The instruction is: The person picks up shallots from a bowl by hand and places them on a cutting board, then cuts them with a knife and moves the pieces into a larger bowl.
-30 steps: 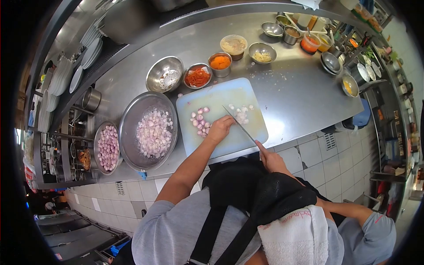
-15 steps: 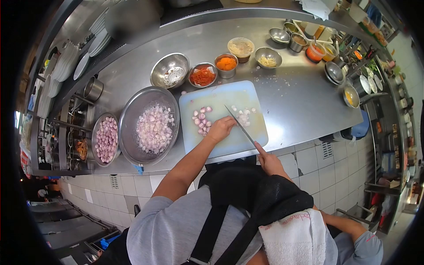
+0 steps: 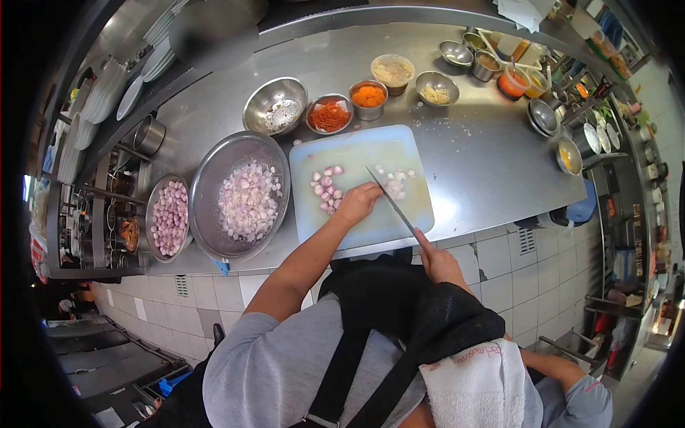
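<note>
Knife (image 3: pixel 397 207): slanted across the cutting board (image 3: pixel 371 146), tip away from the body; looked stiff and slim, probably modest in weight; best taken by the handle, clear of the edge

Right grip (image 3: pixel 442 266): closed narrowly round the knife handle, beside the near edge of the cutting board

Left grip (image 3: pixel 359 202): fingertips drawn together low over the cutting board, just beside the blade; underside hidden, so impossible to tell whether pinched on anything

Whole shallots (image 3: pixel 327 188): grouped on the cutting board, left of the knife and near the left grip; judged light, firm, apt to roll, likely slick on the surface; best steadied from above, fingertips bent at both flanks

Pale pieces (image 3: pixel 394 184): scattered on the cutting board, right of the blade; judged light, damp and slippery; better scooped together than pinched singly

Large bowl (image 3: pixel 206 178): set on the tabletop (image 3: pixel 499 160), left of the cutting board, heaped with purple-white pieces; probably weighty and rigid; best lifted by opposite sides of the rim
</note>
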